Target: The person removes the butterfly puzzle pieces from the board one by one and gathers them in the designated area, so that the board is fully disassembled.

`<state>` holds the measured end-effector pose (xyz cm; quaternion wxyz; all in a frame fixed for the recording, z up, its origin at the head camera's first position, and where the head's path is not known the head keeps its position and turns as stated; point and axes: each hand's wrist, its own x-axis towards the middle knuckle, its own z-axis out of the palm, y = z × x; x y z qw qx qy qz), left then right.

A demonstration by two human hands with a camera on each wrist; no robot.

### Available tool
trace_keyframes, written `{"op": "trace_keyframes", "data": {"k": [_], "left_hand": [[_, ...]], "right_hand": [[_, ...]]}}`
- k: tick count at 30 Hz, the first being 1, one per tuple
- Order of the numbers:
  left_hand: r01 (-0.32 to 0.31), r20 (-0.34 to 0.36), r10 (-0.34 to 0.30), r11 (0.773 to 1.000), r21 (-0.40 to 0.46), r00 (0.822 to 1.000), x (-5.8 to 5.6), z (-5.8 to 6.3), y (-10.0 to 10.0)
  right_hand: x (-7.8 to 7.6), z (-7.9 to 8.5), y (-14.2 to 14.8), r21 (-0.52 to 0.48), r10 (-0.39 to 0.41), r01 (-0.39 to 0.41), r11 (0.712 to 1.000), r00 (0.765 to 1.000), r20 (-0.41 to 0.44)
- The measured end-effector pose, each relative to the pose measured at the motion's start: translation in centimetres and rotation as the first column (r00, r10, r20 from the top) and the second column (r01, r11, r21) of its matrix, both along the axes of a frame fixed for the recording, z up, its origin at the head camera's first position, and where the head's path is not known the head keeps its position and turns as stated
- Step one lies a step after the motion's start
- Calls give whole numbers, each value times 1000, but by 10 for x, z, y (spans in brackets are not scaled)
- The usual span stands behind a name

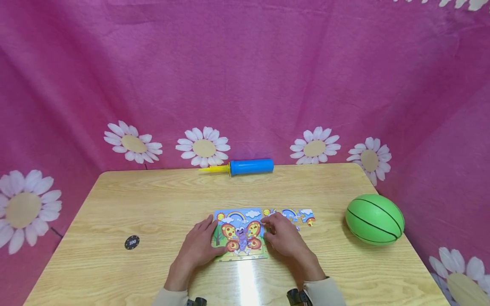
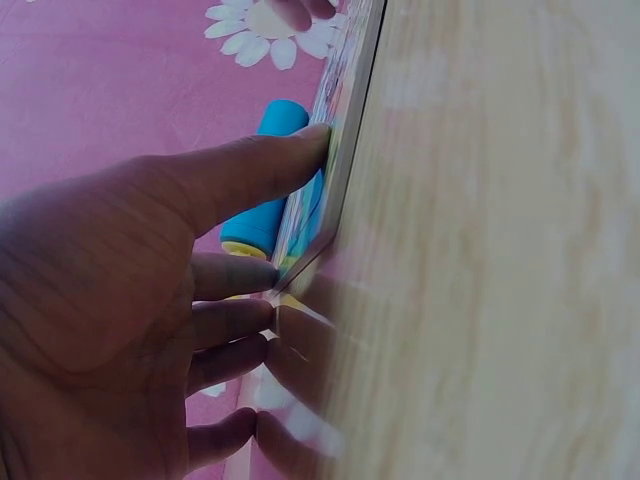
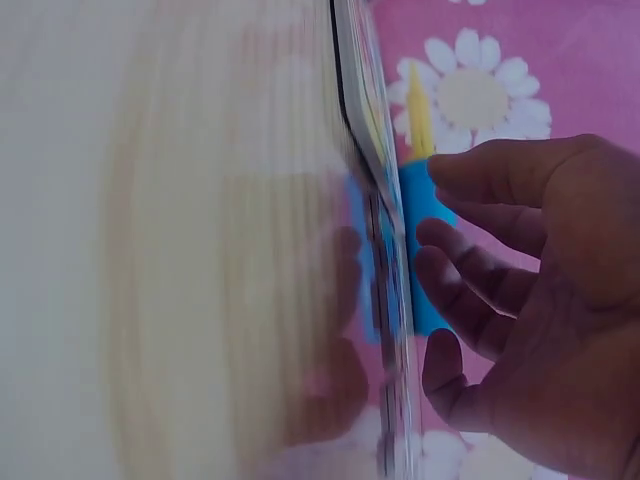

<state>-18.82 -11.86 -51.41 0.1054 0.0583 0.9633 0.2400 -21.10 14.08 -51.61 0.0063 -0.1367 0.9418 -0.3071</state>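
Observation:
A butterfly jigsaw puzzle (image 1: 242,234), with a rainbow and sun in its picture, lies flat on the wooden table. My left hand (image 1: 198,243) is at its left side. In the left wrist view the thumb (image 2: 275,165) rests on the puzzle's face, while the other fingers reach the corner and the tabletop. My right hand (image 1: 286,238) hovers at the right edge, fingers loosely bent, with nothing visible between them in the right wrist view. Loose puzzle pieces (image 1: 307,215) lie just beyond that hand, which partly covers them.
A blue pump (image 1: 252,166) with a yellow nozzle lies along the table's back edge. At the right stands a green ball (image 1: 375,219) with black lines. A black round chip (image 1: 132,242) marked 100 is at the left. Pink flowered cloth (image 1: 245,85) hangs behind and on both sides.

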Motion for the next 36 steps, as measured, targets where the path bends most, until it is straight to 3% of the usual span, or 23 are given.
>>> {"op": "trace_keyframes", "data": {"k": [6,11,36], "left_hand": [[5,1,-5,1000,-11,1000,0,-1,0],[12,-11,-12,1000,-16,1000,0,0,1],[4,-10,-5,999,-32,1000,-1,-1,1]], "right_hand": [[0,1,-13,50,70,-68,996,997,-34],[0,3,-18,84,106,-106,991,994,0],[-4,2,-23,122,165,-167,978,986,20]]}}
